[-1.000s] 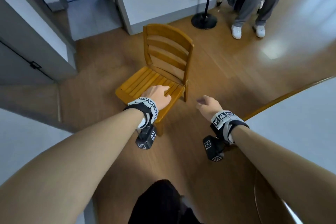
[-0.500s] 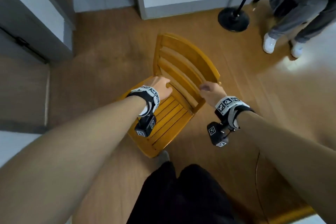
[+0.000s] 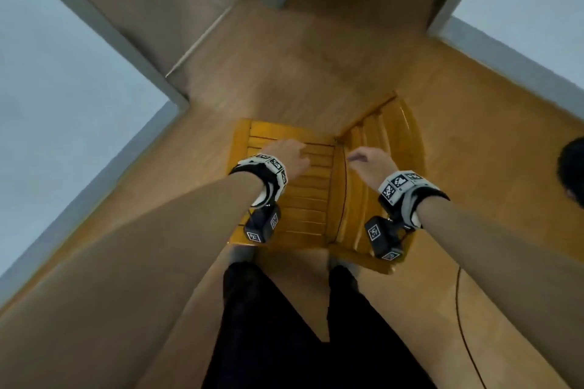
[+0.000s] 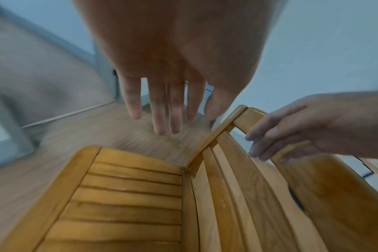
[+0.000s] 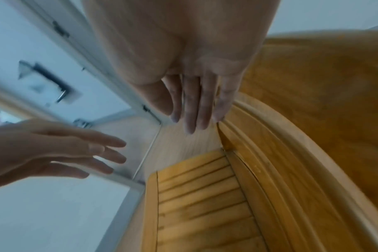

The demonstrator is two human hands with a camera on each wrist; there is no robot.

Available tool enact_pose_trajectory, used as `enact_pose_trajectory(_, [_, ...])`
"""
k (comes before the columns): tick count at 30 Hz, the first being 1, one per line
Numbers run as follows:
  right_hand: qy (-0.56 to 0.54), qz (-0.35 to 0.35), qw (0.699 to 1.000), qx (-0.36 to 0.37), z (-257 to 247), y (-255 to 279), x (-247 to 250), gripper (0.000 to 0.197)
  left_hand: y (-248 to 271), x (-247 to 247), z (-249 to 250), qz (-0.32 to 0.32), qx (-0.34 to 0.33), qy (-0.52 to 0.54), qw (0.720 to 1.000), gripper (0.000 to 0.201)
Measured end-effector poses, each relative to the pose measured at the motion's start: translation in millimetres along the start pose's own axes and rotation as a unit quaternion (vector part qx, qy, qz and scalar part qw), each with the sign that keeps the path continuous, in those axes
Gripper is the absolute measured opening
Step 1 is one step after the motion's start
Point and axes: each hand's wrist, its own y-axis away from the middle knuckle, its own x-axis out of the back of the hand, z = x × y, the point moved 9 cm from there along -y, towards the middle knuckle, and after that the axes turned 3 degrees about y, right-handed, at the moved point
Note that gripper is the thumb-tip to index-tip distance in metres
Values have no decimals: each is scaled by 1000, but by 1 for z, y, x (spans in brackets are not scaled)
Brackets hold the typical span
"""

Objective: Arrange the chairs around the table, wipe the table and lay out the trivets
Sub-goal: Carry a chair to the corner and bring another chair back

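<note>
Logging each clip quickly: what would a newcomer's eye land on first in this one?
The yellow slatted wooden chair on the wood floor, right in front of the person's dark trouser legs. Both hands hover over it with fingers spread: the left hand above the seat, the right hand by the backrest, neither in a grip. Grey-white walls and doorways close in around.

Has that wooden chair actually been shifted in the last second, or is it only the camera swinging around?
Cannot tell. The head camera swung sharply, so the doorframe and the chair both shifted in view. Both open hands, left hand and right hand, hover above it.
</note>
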Motion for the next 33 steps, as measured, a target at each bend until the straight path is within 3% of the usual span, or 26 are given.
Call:
enact_pose_trajectory(5, [110, -134, 980, 94, -13, 5, -25, 21, 51, -53, -12, 31, 131, 135, 982, 51])
enact_pose_trajectory(12, [198, -196, 941, 194, -21, 24, -43, 23, 121, -81, -16, 119, 241, 256, 929, 48])
enact_pose_trajectory(16, [242, -218, 915, 237, -4, 37, -44, 23, 153, -103, 6, 175, 275, 313, 892, 49])
enact_pose_trajectory(25, [304, -147, 884, 324, 66, 71, 23, 29, 165, -176, 123, 205, 308, 373, 851, 51])
enact_pose_trajectory(33, [348, -118, 846, 386, 71, 74, 72, 38, 153, -189, 178, 205, 331, 397, 831, 56])
